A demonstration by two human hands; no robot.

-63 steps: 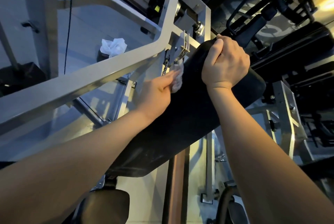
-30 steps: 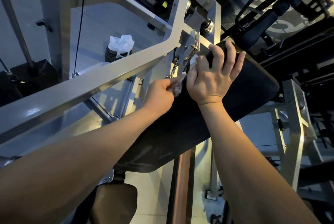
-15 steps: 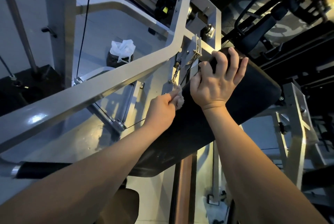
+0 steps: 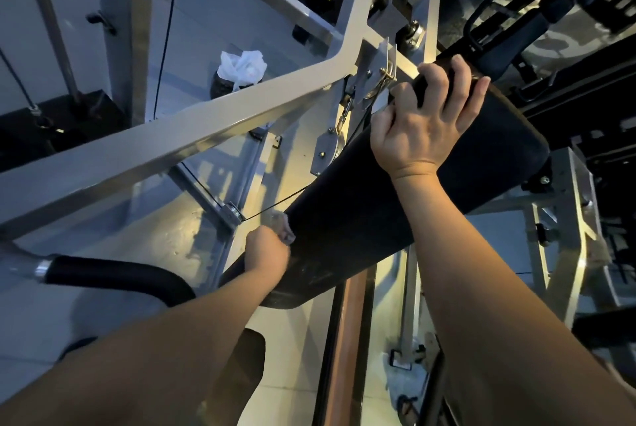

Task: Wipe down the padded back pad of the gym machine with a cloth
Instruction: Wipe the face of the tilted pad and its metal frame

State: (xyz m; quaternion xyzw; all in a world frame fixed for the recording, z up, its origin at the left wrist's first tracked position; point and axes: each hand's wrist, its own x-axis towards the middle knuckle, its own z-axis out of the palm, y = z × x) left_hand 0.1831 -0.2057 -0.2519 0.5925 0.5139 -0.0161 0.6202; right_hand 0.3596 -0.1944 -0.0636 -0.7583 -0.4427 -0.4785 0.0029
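The black padded back pad (image 4: pixel 361 219) runs diagonally from lower left to upper right. My left hand (image 4: pixel 266 251) grips a small pale cloth (image 4: pixel 284 224) and presses it against the pad's left edge, low down near the pad's lower end. The cloth is mostly hidden in the fist. My right hand (image 4: pixel 423 126) rests on the pad's upper end, its fingers curled over the top edge beside the metal bracket.
A grey steel frame arm (image 4: pixel 172 146) crosses on the left, with a thin cable (image 4: pixel 268 212) and pulley just beside my left hand. A black foam handle (image 4: pixel 113 276) sticks out at lower left. A bin with a white bag (image 4: pixel 241 72) stands on the floor. Dark machines fill the right.
My left hand has slid the cloth down the pad's left edge from beside my right hand to the lower part. My right hand has stayed at the top edge.
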